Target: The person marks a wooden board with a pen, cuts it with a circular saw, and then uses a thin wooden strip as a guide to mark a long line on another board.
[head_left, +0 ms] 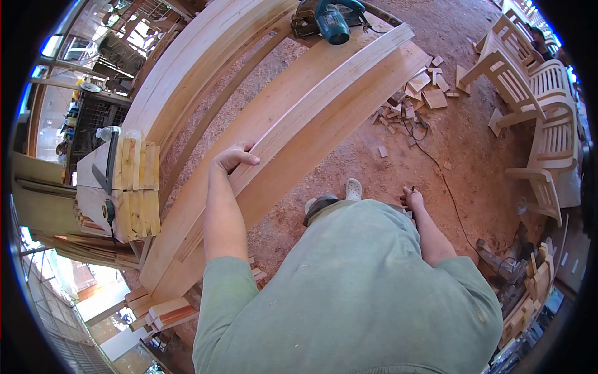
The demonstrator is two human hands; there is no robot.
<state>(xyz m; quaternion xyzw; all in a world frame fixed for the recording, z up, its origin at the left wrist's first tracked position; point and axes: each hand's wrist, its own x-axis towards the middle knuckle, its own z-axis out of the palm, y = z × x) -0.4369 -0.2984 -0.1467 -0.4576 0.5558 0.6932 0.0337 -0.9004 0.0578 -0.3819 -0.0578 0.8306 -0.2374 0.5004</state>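
Note:
My left hand [235, 156] is closed over the upper edge of a long wooden plank [324, 103], with the thumb lying along its near side. The plank runs diagonally from lower left to upper right, beside a wide pale board [268, 109]. My right hand [412, 199] hangs low at my right side, away from the wood. Its fingers are curled around a small, thin dark thing too small to name. A teal power tool [333, 26] rests at the far end of the boards.
Thick pale beams [193, 68] lie to the left. A stack of short wood blocks [138, 181] carries a try square [103, 177]. Offcuts [434, 96] litter the dirt floor [386, 168], where a cable [443, 181] trails. Slatted wooden chairs [551, 140] stand at right.

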